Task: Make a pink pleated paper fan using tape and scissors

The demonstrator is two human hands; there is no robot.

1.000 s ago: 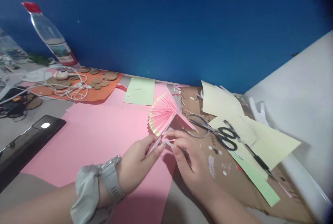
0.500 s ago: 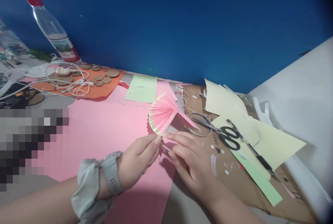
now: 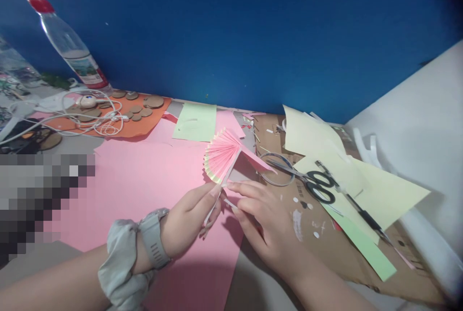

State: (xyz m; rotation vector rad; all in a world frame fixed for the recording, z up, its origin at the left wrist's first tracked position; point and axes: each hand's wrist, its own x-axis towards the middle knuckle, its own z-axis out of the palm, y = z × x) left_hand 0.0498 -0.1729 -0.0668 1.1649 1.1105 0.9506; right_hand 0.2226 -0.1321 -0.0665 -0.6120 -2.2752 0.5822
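A pleated pink paper fan (image 3: 220,156) with a pale yellow edge stands spread above a large pink sheet (image 3: 141,190). My left hand (image 3: 190,222), with a grey watch and scrunchie on the wrist, pinches the fan's thin stem at its base. My right hand (image 3: 265,224) meets it from the right, fingertips closed on a small pink strip at the same stem. A loose pink flap of the fan points right toward the scissors.
Black-handled scissors (image 3: 307,183) and a pen (image 3: 361,214) lie on pale yellow sheets (image 3: 383,190) at the right, over brown cardboard (image 3: 325,248). A green sheet (image 3: 195,122) lies behind the fan. At the back left are an orange sheet with cardboard discs (image 3: 141,108), white cables (image 3: 97,120) and a plastic bottle (image 3: 68,46).
The fan and both hands have shifted slightly left and up in view. My left fingers have slid along the stem; the grip on the fan stays the same.
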